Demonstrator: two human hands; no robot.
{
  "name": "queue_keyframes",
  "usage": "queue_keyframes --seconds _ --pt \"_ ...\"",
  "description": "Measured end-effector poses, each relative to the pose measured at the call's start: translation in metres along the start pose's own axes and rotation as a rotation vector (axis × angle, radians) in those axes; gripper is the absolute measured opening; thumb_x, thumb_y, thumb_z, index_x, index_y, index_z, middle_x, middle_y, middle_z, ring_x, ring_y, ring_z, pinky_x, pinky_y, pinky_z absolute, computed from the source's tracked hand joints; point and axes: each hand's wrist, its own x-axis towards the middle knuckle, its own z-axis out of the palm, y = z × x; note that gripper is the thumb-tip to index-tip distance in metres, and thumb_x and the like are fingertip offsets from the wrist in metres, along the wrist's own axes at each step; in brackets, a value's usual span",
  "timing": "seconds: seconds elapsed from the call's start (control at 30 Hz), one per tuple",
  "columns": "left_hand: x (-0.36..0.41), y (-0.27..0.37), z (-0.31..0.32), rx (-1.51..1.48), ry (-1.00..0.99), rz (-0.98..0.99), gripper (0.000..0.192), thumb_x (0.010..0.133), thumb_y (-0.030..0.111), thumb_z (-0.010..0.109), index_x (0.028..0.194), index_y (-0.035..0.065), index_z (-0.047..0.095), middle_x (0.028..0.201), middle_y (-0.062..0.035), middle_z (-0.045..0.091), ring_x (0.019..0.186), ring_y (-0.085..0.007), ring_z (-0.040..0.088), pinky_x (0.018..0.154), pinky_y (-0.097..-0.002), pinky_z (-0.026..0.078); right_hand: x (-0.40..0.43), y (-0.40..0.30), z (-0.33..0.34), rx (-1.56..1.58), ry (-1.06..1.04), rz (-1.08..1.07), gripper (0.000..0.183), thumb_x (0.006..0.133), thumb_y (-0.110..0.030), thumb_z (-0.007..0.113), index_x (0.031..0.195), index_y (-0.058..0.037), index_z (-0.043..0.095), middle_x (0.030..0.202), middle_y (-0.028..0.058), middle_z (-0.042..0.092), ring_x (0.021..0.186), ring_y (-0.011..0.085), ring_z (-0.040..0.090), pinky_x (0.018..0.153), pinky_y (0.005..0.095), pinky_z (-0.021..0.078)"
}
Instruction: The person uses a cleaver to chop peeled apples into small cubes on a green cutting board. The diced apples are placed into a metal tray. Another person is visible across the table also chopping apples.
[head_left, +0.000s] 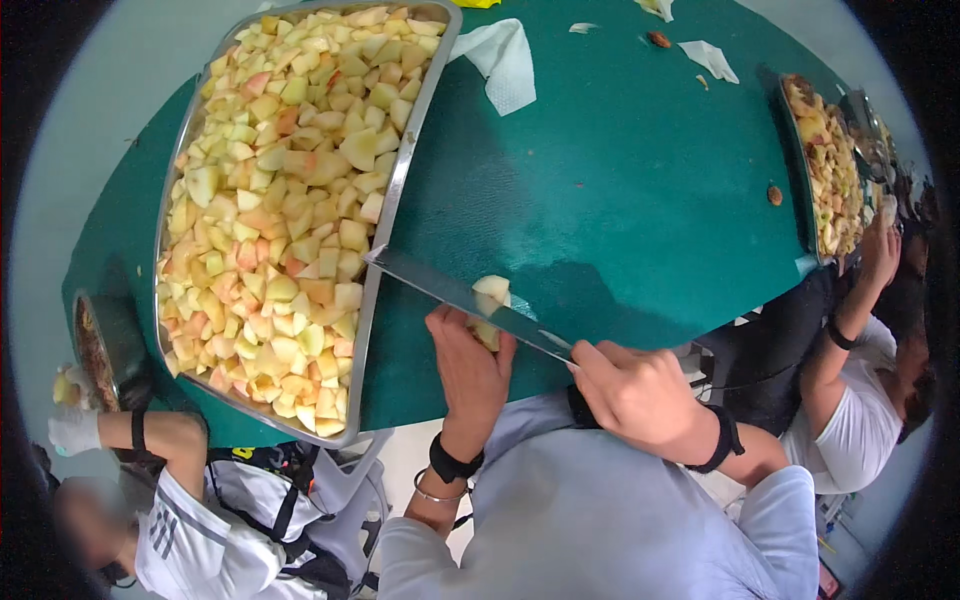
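My right hand (634, 394) grips the handle end of a long-bladed kitchen knife (442, 289). Its blade slants up to the left across a pale peeled piece of fruit (492, 288), with the tip over the rim of a metal tray. Fingers and thumb of my left hand (471, 367) hold that fruit from below, close behind the blade. Part of the fruit is hidden by the knife. The large metal tray (395, 176) stands to the left, heaped with diced fruit (292, 225), mostly pale yellow with some pinkish bits.
Crumpled white tissue (504, 67) lies by the tray. Fruit stones (775, 195) and paper scraps (709, 60) dot the green tabletop (637, 165). A second tray of fruit pieces (829, 180) stands far right beside a co-worker (847, 390). Another person (187, 517) sits left, near a metal bowl (124, 352).
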Motion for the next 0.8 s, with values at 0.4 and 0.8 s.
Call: queue_keyframes --seconds 0.4,0.8 --pt "-0.002 -0.002 0.001 -0.025 0.02 -0.016 0.053 0.081 0.012 0.069 0.119 -0.0065 0.038 0.112 -0.0268 0.042 0.103 -0.0449 0.046 0.09 -0.0497 0.04 0.007 -0.014 0.006 -0.032 -0.049 0.07 0.011 0.09 -0.011 0.059 0.096 -0.0035 0.053 0.066 0.0096 0.054 0.05 0.0285 0.058 0.043 0.0389 0.045" --pt "-0.001 0.016 0.016 -0.024 -0.091 0.146 0.046 0.084 0.02 0.07 0.114 -0.005 0.045 0.107 -0.0239 0.048 0.096 -0.0422 0.052 0.083 -0.0484 0.044 -0.027 0.001 -0.017 -0.015 -0.067 0.168 0.013 0.087 -0.011 0.06 0.096 -0.0055 0.053 0.065 0.0098 0.055 0.051 0.0286 0.06 0.044 0.0397 0.0459"
